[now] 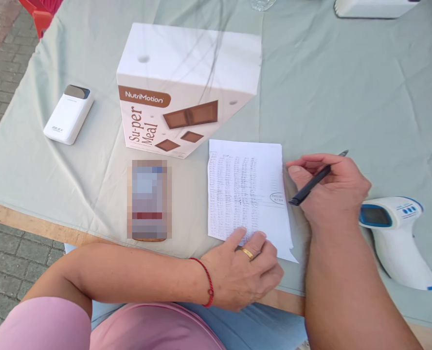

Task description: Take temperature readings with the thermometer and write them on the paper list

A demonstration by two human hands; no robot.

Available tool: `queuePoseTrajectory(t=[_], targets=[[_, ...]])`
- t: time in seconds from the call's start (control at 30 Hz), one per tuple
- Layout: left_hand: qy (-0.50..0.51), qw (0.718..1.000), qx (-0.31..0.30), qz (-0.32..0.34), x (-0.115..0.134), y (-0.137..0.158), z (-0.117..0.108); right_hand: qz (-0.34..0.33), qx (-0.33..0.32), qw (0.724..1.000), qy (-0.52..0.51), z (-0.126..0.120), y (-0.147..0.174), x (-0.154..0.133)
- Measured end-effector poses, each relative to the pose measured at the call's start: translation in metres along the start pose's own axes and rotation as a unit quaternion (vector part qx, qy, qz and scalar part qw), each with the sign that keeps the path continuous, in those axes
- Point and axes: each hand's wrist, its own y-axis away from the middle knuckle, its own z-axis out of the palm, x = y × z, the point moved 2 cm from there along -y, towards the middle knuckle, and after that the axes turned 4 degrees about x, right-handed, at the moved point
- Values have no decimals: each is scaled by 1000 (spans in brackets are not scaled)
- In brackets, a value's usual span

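A sheet of paper [250, 194] covered in small columns of handwriting lies on the cloth in front of me. Its lower edge is under my left hand [247, 267], whose fingers rest stretched out and slightly bent on the page; a gold ring and a red string bracelet show on it. Just right of the sheet, my right hand [327, 187] is closed round a black pen [311, 185], which slants across the palm. Beside the right wrist lies a white and blue infrared thermometer [402, 238].
A white and brown NutriMotion box [190, 58] stands behind the paper. Left of the paper lies a blurred-out phone [149, 199], and farther left a white power bank [68, 115]. At the far edge are a clear glass [262, 4] and a white object [372, 8].
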Motion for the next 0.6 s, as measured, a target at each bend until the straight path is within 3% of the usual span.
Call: queuePoseTrajectory(t=[0.13,0.33,0.6], targets=[[5,1000,23,-4,-1,1,0,-4,4,1000,-8,1,1,0],[8,1000,-6,9,-1,-1,-2,-6,6,1000,-11,1,1,0],[9,1000,-1,5,-1,0,-2,-2,1,1000,-4,0,0,0]])
